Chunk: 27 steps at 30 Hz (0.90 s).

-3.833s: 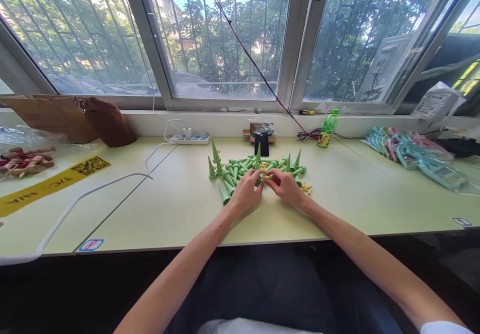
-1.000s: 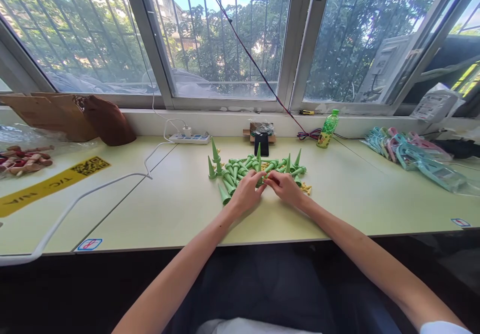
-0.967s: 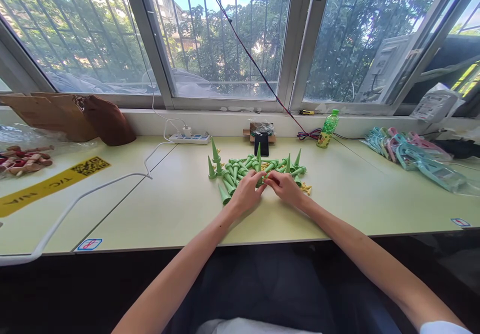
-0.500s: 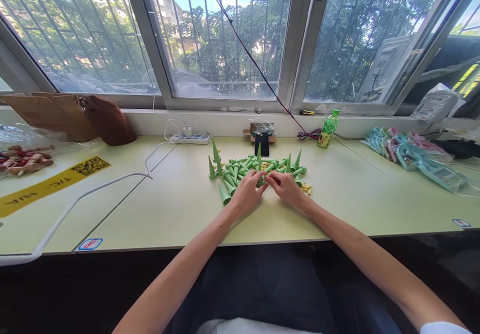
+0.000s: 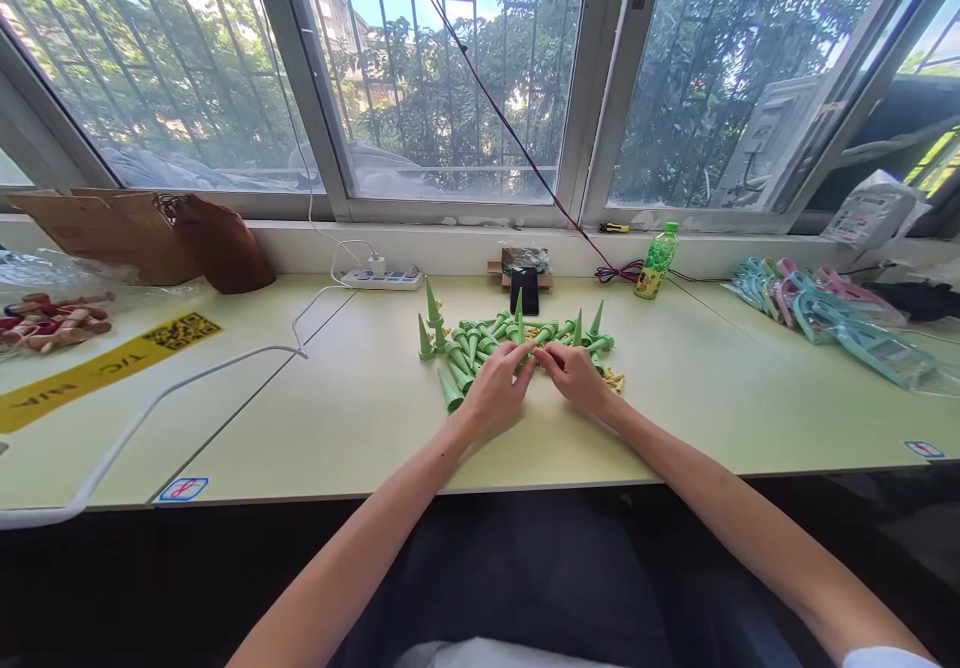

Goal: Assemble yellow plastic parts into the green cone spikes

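Note:
My left hand [image 5: 501, 384] and my right hand [image 5: 574, 372] meet at the front of a heap of green plastic spikes [image 5: 459, 356]. The fingers of both are closed in a pinch, tips almost touching. Whatever they grip is small and mostly covered by the fingers. Just behind my left fingertips a green spike [image 5: 520, 310] points upward; I cannot tell whether it is touched. More spikes stand upright at the heap's left and right ends, while others lie on their sides. Small yellow pieces [image 5: 614, 380] lie beside my right hand and among the spikes.
Behind the heap lies a black phone [image 5: 524, 293] against a small open carton. A power strip [image 5: 384, 279], a green bottle [image 5: 655, 261] and bagged pastel plastic items [image 5: 825, 308] line the back and right. A white cable [image 5: 225, 360] crosses the table [image 5: 337, 438] on the left.
My hands stay together at the same spot; the right fingers have shifted very slightly. The heap looks the same.

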Motion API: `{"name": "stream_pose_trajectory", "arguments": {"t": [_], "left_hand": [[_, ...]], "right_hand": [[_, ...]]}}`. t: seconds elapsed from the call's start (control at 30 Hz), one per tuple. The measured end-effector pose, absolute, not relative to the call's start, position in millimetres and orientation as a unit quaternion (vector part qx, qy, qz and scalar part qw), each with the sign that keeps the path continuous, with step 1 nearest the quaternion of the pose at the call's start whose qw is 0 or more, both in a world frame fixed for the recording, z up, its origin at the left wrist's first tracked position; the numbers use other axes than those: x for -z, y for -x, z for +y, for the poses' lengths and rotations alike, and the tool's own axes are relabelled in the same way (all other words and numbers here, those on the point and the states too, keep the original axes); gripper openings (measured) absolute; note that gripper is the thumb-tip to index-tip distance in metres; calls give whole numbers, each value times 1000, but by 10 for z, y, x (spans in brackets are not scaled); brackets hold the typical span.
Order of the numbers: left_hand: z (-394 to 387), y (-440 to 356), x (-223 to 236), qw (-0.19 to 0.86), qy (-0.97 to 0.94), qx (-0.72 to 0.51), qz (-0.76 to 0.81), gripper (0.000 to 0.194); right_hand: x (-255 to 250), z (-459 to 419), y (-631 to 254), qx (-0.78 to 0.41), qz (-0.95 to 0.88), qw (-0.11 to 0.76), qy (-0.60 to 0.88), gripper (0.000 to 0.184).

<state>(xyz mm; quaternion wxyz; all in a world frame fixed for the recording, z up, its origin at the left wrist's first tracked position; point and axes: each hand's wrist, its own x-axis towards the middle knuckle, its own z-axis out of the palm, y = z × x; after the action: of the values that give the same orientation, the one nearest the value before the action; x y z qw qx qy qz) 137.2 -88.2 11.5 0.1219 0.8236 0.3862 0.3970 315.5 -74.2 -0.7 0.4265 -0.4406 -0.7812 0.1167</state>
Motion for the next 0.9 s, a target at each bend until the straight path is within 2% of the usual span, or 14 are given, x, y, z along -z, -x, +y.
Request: {"name": "stream_pose_trajectory", "arguments": {"t": [0.23, 0.47, 0.73, 0.9], "left_hand": [[-843, -1361, -103, 119, -825, -418, 362, 35], [-847, -1361, -105, 101, -812, -415, 398, 33], [-857, -1346, -115, 61, -798, -403, 443, 33], [-789, -1183, -199, 50, -799, -409, 438, 36]], "right_hand": [[15, -714, -3165, -123, -768, 450, 439, 55], [40, -705, -3158, -117, -774, 443, 437, 54], [147, -743, -3092, -116, -827, 368, 409, 47], [145, -800, -3040, -71, -843, 322, 426, 46]]}}
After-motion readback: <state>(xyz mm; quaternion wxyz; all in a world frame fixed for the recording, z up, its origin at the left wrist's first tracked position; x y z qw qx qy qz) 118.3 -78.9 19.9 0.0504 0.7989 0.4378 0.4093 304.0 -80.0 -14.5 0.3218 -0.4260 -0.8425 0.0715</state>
